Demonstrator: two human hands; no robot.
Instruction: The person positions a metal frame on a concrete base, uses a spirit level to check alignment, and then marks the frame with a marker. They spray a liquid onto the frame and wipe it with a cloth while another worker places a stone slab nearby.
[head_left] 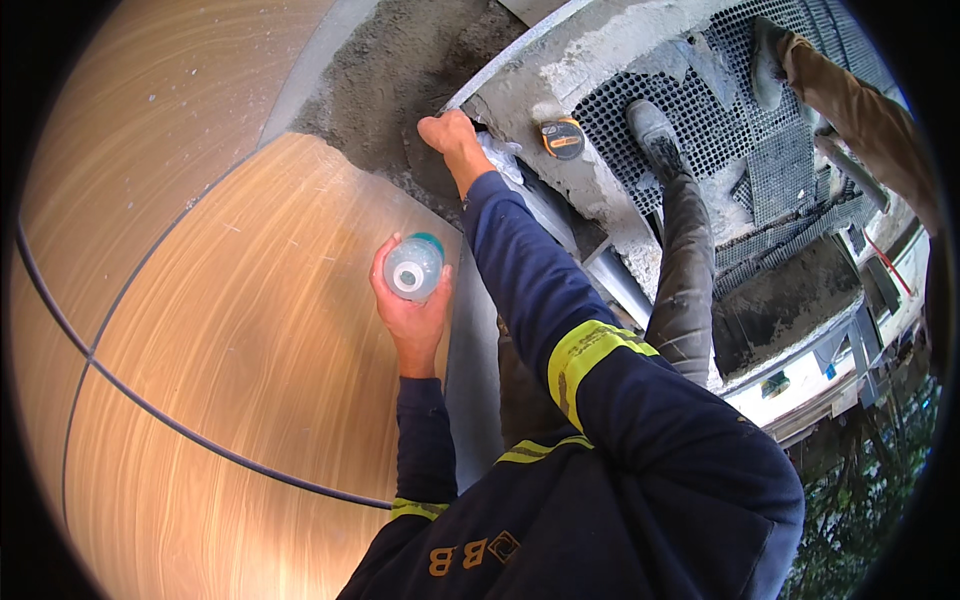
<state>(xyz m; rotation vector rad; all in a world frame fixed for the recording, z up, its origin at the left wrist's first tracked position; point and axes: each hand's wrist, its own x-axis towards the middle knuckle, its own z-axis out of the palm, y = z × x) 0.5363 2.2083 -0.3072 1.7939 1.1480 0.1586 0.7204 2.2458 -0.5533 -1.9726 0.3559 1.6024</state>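
Observation:
My left hand (408,310) is closed around a clear plastic bottle (413,267) with a teal cap, held upright over the wood-grain panel (250,330). My right hand (452,140) reaches up, fingers bent and pressed onto the rough grey mortar (390,70) at the panel's upper edge. Whether it holds anything I cannot tell. A white plastic bag (505,160) lies just beside my right wrist. Both sleeves are dark blue with yellow bands.
A tape measure (563,138) rests on the concrete ledge (600,60). My leg and boot (655,130) stand on a perforated metal grating (740,120). Another person's boot and tan trouser leg (850,95) are at the upper right. Foliage far below at the lower right.

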